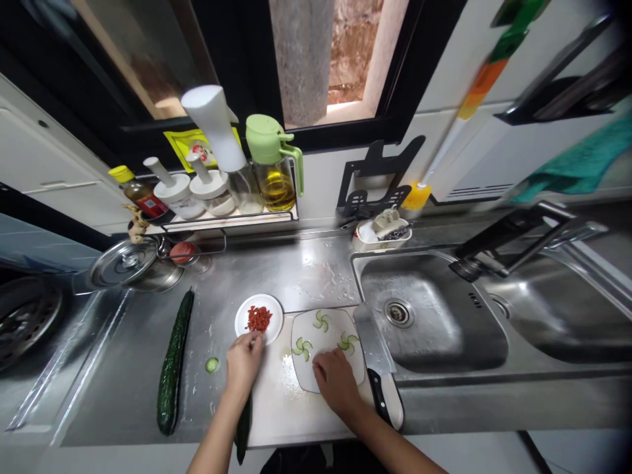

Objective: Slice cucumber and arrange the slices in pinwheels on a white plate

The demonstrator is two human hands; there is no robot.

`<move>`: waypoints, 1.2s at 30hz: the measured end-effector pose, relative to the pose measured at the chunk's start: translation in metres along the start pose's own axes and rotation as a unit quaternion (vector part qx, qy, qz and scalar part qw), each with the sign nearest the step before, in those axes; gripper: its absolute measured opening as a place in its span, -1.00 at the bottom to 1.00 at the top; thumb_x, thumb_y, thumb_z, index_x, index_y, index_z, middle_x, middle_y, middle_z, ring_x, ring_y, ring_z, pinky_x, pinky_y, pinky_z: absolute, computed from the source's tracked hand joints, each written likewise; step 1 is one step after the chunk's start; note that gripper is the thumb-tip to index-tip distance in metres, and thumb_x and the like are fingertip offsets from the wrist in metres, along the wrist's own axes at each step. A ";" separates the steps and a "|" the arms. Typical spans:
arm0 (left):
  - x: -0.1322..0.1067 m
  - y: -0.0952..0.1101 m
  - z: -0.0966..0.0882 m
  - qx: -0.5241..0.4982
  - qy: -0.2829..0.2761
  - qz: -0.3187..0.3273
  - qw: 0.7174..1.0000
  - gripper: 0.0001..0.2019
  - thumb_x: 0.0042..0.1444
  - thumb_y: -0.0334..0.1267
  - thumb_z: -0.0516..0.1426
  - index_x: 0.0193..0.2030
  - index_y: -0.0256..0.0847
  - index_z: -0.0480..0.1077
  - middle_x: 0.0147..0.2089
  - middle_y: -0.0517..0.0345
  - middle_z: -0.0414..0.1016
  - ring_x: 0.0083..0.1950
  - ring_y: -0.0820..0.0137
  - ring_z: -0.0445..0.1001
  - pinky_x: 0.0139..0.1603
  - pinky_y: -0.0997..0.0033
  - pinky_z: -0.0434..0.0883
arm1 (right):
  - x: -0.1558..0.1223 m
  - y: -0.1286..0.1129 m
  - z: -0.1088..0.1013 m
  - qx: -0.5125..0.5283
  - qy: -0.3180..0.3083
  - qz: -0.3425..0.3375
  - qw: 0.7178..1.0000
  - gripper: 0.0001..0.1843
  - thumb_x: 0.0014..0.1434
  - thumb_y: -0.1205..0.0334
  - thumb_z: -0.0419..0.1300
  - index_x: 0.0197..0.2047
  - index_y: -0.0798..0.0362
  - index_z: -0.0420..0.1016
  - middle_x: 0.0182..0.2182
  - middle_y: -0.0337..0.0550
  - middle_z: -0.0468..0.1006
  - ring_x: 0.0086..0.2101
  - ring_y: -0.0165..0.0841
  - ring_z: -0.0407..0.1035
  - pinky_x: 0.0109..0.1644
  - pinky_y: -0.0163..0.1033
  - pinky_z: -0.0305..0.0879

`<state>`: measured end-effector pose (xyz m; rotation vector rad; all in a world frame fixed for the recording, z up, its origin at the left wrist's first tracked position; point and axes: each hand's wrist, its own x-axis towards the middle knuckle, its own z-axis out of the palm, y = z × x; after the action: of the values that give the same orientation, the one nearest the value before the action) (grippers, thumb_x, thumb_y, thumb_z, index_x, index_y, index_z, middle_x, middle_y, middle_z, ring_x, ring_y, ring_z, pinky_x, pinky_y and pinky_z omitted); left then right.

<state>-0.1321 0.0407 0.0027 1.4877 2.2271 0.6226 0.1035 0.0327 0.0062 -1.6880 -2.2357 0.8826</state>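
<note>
My left hand is closed, fingertips together at the near rim of a small white plate that bears a heap of chopped red bits. Anything in that pinch is too small to make out. Over the near part of a squarish white plate my right hand is curled shut, its fingertips partly hidden. Thin cucumber slices lie on this plate in three pinwheels, one at the back, one at the left and one at the right. The plate rests on a pale cutting board.
A knife lies at the board's right edge beside the sink. Left of the board are a whole cucumber, a cucumber slice and a cucumber piece under my left forearm. A shelf behind holds an oil bottle and seasoning jars.
</note>
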 end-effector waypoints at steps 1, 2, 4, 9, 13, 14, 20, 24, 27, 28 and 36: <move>-0.006 0.005 0.003 -0.017 -0.010 0.021 1.000 -0.74 0.14 -0.17 0.02 -0.24 -0.14 0.52 -0.19 0.09 0.59 -0.20 0.34 0.51 -0.12 0.41 0.37 | 0.000 0.000 0.000 0.001 0.002 -0.002 1.000 -0.83 0.17 0.37 0.06 -0.38 0.02 0.43 -0.36 -0.19 0.51 -0.26 -0.30 0.25 -0.15 -0.27 0.05; -0.012 0.011 0.007 -0.031 -0.020 0.045 0.998 -0.75 0.14 -0.19 0.02 -0.23 -0.14 0.52 -0.19 0.09 0.59 -0.18 0.34 0.51 -0.11 0.40 0.37 | 0.000 0.000 0.000 0.001 0.003 -0.004 1.000 -0.83 0.18 0.37 0.06 -0.38 0.02 0.43 -0.36 -0.19 0.50 -0.26 -0.30 0.25 -0.15 -0.27 0.05; -0.023 0.023 0.017 -0.051 -0.041 0.095 0.993 -0.76 0.15 -0.23 0.02 -0.21 -0.14 0.52 -0.19 0.08 0.58 -0.15 0.33 0.50 -0.06 0.38 0.38 | 0.001 0.001 0.000 -0.002 0.005 -0.008 1.000 -0.83 0.18 0.37 0.05 -0.38 0.03 0.43 -0.36 -0.19 0.50 -0.26 -0.30 0.25 -0.15 -0.26 0.05; -0.039 0.042 0.042 -0.053 -0.065 0.186 0.979 -0.77 0.19 -0.27 0.02 -0.17 -0.17 0.50 -0.19 0.02 0.55 -0.12 0.31 0.47 -0.02 0.30 0.38 | 0.003 0.005 0.001 -0.015 0.009 -0.015 1.000 -0.81 0.18 0.36 0.03 -0.36 0.04 0.45 -0.36 -0.17 0.49 -0.28 -0.30 0.24 -0.12 -0.24 0.04; -0.044 0.041 0.056 -0.013 -0.055 0.214 0.975 -0.77 0.21 -0.29 0.00 -0.15 -0.17 0.48 -0.22 0.00 0.53 -0.13 0.29 0.45 -0.02 0.25 0.37 | 0.005 0.006 0.003 -0.006 0.020 -0.032 0.999 -0.80 0.19 0.36 0.01 -0.29 0.05 0.47 -0.32 -0.15 0.49 -0.25 -0.28 0.23 -0.08 -0.22 0.05; -0.045 0.040 0.059 -0.005 -0.051 0.220 0.974 -0.78 0.21 -0.29 0.01 -0.15 -0.17 0.48 -0.23 0.00 0.53 -0.13 0.29 0.45 -0.02 0.25 0.37 | 0.006 0.006 0.004 -0.003 0.022 -0.034 0.999 -0.79 0.19 0.36 0.01 -0.26 0.05 0.48 -0.30 -0.14 0.49 -0.24 -0.28 0.23 -0.08 -0.21 0.05; -0.046 0.037 0.065 0.015 -0.011 0.249 0.968 -0.80 0.21 -0.30 0.02 -0.17 -0.21 0.46 -0.28 0.04 0.50 -0.19 0.32 0.42 -0.10 0.26 0.38 | 0.010 0.002 0.012 0.007 0.028 -0.041 0.999 -0.69 0.17 0.38 0.02 -0.07 0.04 0.47 -0.24 -0.11 0.49 -0.20 -0.26 0.23 -0.06 -0.18 0.07; -0.048 0.038 0.067 0.013 0.015 0.264 0.964 -0.82 0.20 -0.33 0.03 -0.18 -0.21 0.46 -0.30 0.06 0.49 -0.19 0.32 0.42 -0.13 0.27 0.39 | 0.012 0.000 0.015 -0.005 0.032 -0.046 0.998 -0.67 0.17 0.38 0.02 -0.02 0.02 0.45 -0.23 -0.10 0.48 -0.19 -0.25 0.23 -0.08 -0.18 0.09; -0.048 0.038 0.066 0.020 0.018 0.264 0.964 -0.84 0.19 -0.34 0.05 -0.19 -0.21 0.45 -0.30 0.06 0.48 -0.21 0.33 0.41 -0.17 0.28 0.40 | 0.014 -0.001 0.016 -0.020 0.025 -0.051 0.998 -0.68 0.17 0.38 0.02 -0.04 0.02 0.45 -0.25 -0.10 0.48 -0.21 -0.25 0.23 -0.09 -0.18 0.09; -0.048 0.039 0.066 0.022 0.017 0.263 0.964 -0.84 0.19 -0.34 0.05 -0.19 -0.21 0.45 -0.30 0.06 0.48 -0.22 0.33 0.41 -0.18 0.29 0.40 | 0.014 -0.001 0.016 -0.023 0.021 -0.051 0.998 -0.68 0.17 0.39 0.03 -0.05 0.02 0.46 -0.25 -0.10 0.48 -0.21 -0.25 0.23 -0.10 -0.18 0.09; -0.048 0.040 0.062 0.017 0.004 0.255 0.967 -0.84 0.18 -0.34 0.05 -0.18 -0.21 0.45 -0.27 0.05 0.48 -0.19 0.32 0.42 -0.17 0.30 0.41 | 0.015 0.000 0.014 -0.024 0.019 -0.050 0.998 -0.69 0.17 0.38 0.04 -0.05 0.01 0.46 -0.27 -0.11 0.49 -0.20 -0.25 0.23 -0.10 -0.19 0.09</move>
<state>-0.0508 0.0187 -0.0224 2.0990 1.8628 0.7382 0.0916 0.0415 -0.0073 -1.5845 -2.3111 0.7741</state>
